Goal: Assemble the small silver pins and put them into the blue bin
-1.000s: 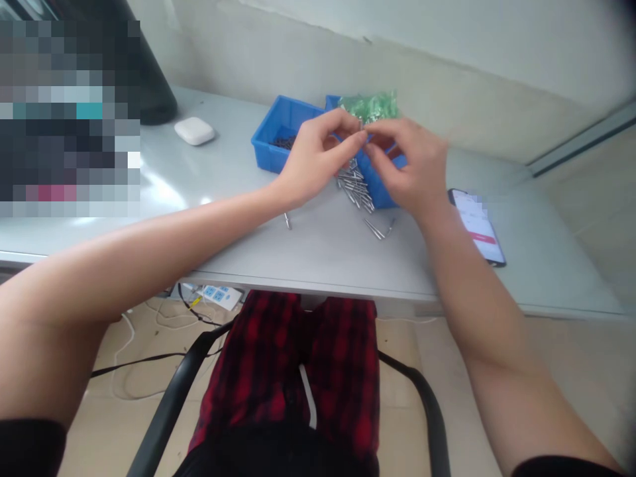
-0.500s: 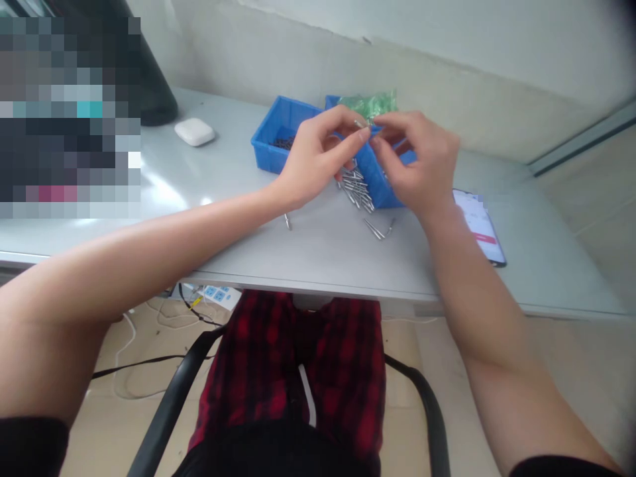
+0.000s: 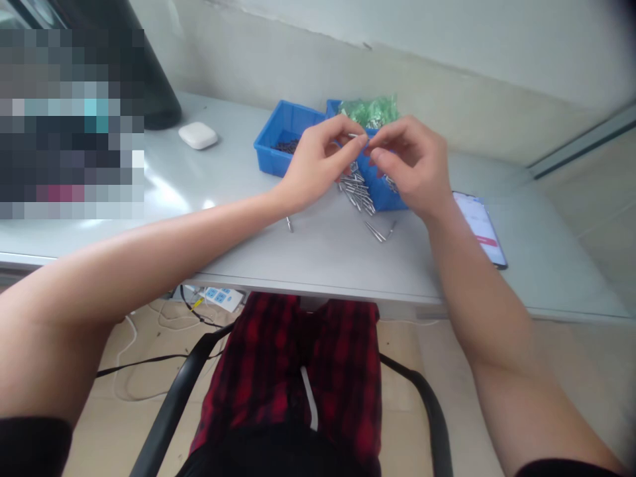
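Above the blue bins, my left hand point(image 3: 315, 159) pinches a small metal pin point(image 3: 354, 136) between thumb and forefinger. Close by on its right, my right hand point(image 3: 422, 162) has its thumb and fingers bent together near the pin's end; whatever they grip is too small to make out. Beneath the hands lies a heap of silvery metal pins point(image 3: 356, 192) on the table. The left blue bin point(image 3: 271, 160) holds dark small parts point(image 3: 286, 146). Another blue bin point(image 3: 380, 192), partly hidden by my right hand, has silvery pieces inside.
Green plastic bag point(image 3: 368, 109) of small parts at the far bin. Several loose pins point(image 3: 375, 231) and a single one point(image 3: 289, 224) lie nearer the table's front edge. A phone point(image 3: 481, 228) rests right, a white case point(image 3: 198, 135) left. The wall rises behind.
My right hand has shifted slightly left and its fingers have changed their bend. The pin in my left hand lies flatter. The whole view has moved a little.
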`<state>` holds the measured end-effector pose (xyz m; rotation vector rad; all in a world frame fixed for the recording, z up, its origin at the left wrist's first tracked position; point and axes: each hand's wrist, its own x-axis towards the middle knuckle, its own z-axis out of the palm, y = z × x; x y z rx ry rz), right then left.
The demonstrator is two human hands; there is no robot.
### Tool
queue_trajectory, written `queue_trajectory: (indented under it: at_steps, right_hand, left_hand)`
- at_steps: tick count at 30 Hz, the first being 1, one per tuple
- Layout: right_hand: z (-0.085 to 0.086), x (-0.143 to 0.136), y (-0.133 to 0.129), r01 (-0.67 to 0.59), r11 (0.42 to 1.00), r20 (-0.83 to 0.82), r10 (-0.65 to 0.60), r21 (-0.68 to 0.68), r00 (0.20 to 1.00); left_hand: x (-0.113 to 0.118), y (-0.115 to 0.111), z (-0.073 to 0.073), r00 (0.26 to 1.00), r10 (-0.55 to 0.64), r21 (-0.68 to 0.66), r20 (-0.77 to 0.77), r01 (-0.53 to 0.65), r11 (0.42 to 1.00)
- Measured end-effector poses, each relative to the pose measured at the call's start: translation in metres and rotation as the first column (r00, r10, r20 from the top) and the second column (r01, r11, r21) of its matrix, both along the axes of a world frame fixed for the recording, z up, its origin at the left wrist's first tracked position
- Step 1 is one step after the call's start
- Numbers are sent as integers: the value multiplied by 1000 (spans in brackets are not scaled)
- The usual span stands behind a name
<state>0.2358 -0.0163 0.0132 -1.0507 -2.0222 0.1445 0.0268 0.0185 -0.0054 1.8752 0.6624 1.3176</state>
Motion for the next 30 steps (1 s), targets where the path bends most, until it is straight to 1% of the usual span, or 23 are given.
queue_trajectory:
  at_steps: [2, 5, 7, 11, 13, 15, 16, 18, 20, 22, 24, 26, 28, 30]
  right_hand:
    - [1, 0, 0, -9, 1000, -9, 9, -8, 1000]
    - [2, -2, 0, 8, 1000, -34, -8, 6, 999]
    - [1, -3, 1, 20, 1000, -46, -19, 17, 999]
    - [-1, -3, 3, 45, 999, -31, -45, -3, 998]
    - [0, 0, 4, 70, 998, -33, -70, -10, 997]
    - [4, 7, 7, 125, 992, -54, -125, 3, 991]
    - [6, 12, 9, 173, 984, -79, -171, 29, 982]
    - [9, 24, 13, 322, 944, -80, -316, 74, 945]
    - [8, 35, 19, 444, 893, 7, -446, 65, 895]
    - [4, 42, 24, 519, 854, 112, -518, 14, 848]
    - [-2, 44, 28, 553, 832, 223, -533, -38, 816]
    - [-8, 42, 31, 573, 816, 288, -533, -72, 795]
    - [-10, 40, 32, 581, 808, 317, -529, -97, 787]
    - [-8, 38, 29, 571, 812, 335, -508, -122, 793]
  left_hand:
    - [0, 0, 1, 1000, -5, 11, 22, 5, 1000]
    - [1, 2, 0, 996, -49, 35, 69, 46, 998]
    - [1, 2, 0, 996, -53, 41, 70, 50, 998]
    - [1, 1, -1, 1000, 5, 45, -23, -4, 999]
    - [1, 2, -2, 997, 10, 19, -81, -8, 1000]
    - [0, 4, -3, 991, -20, -21, -135, 18, 1000]
    - [0, 5, -4, 986, -40, -33, -161, 35, 999]
    - [-2, 4, -6, 973, -78, -20, -215, 76, 997]
    - [-3, 2, -8, 958, -103, 35, -268, 116, 993]
    - [-4, -2, -9, 940, -112, 99, -321, 151, 983]
    - [-4, -5, -11, 920, -115, 152, -375, 183, 971]
    - [-4, -5, -13, 902, -113, 191, -417, 209, 959]
    - [-5, -4, -14, 891, -100, 225, -443, 218, 950]
    - [-6, -4, -15, 876, -73, 260, -477, 220, 940]
